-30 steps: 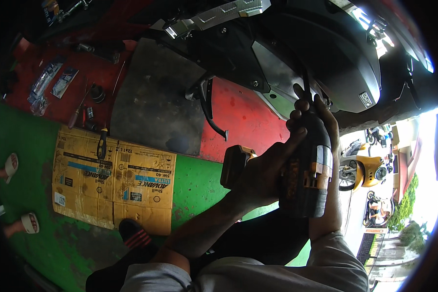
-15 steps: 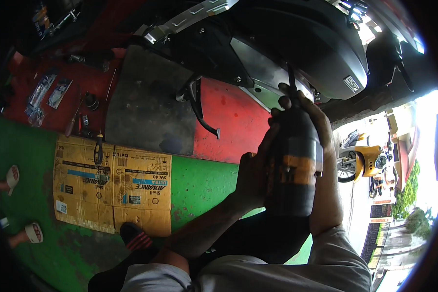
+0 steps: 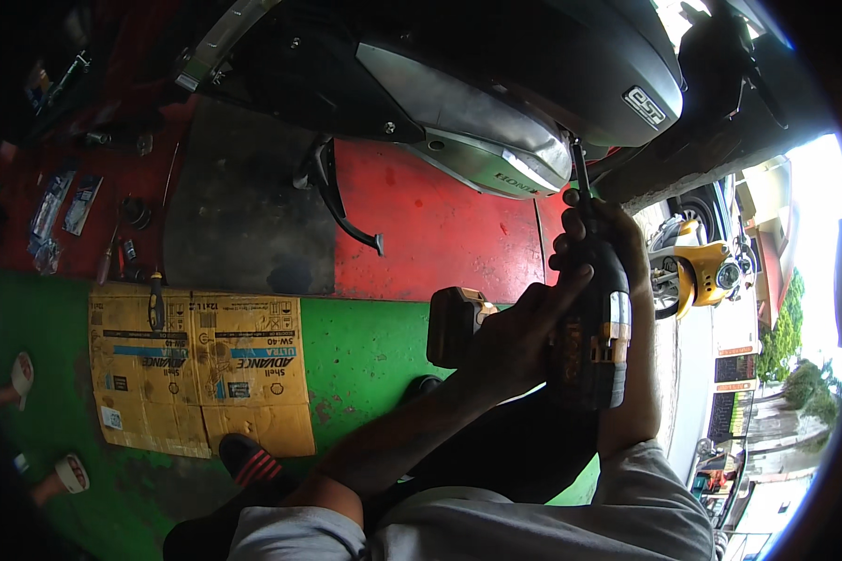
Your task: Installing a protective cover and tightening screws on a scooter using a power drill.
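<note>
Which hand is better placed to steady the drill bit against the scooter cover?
The right hand, probably: it wraps the front of the cordless drill, just behind the bit at the scooter cover. The left hand holds the handle further back.

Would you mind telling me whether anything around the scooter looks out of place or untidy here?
Slightly untidy only. Small tools and packets lie scattered on the red floor, and a screwdriver rests on the edge of the flattened cardboard box. Both hands, left hand and right hand, grip the cordless drill at the scooter's engine cover; nothing appears spilled or damaged.

Both hands [image 3: 571,299] in closed grip
</note>
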The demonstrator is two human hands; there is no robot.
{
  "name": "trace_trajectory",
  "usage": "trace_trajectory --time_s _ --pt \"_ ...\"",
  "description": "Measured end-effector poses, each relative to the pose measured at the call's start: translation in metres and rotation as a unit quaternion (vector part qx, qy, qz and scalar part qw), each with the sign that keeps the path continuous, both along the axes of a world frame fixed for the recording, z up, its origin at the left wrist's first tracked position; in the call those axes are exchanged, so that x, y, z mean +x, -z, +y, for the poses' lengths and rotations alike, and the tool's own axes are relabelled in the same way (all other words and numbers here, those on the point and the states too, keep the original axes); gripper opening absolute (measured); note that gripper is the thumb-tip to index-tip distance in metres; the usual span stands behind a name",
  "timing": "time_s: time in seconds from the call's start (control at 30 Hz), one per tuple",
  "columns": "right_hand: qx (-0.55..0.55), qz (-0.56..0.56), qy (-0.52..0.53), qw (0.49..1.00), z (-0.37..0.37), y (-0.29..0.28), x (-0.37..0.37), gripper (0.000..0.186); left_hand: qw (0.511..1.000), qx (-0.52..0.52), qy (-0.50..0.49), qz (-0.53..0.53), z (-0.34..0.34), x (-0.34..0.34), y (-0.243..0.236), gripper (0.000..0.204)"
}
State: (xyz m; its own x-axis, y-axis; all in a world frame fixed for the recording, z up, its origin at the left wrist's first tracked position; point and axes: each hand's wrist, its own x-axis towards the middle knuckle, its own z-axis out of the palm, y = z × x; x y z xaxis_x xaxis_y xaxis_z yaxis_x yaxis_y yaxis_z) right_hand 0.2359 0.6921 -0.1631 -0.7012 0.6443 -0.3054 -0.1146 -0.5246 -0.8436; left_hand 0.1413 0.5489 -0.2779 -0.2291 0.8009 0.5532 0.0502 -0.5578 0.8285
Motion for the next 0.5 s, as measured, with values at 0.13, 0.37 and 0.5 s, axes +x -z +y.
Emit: trace_trajectory --time_s 0.13,0.37,0.5 --pt "-0.024 0.023 -0.001 0.999 0.008 -0.001 -0.006 0.038 1.0 -0.017 0.004 -0.001 0.009 -0.002 -0.005 0.099" --pt "-0.001 -0.006 0.018 1.0 0.013 -0.001 -0.004 0.041 1.0 -0.011 -0.011 0.015 0.012 -0.002 -0.012 0.097" --pt "-0.033 0.023 -0.006 0.999 0.02 0.0 0.001 0.042 1.0 -0.001 -0.009 -0.015 0.014 0.002 -0.012 0.097"
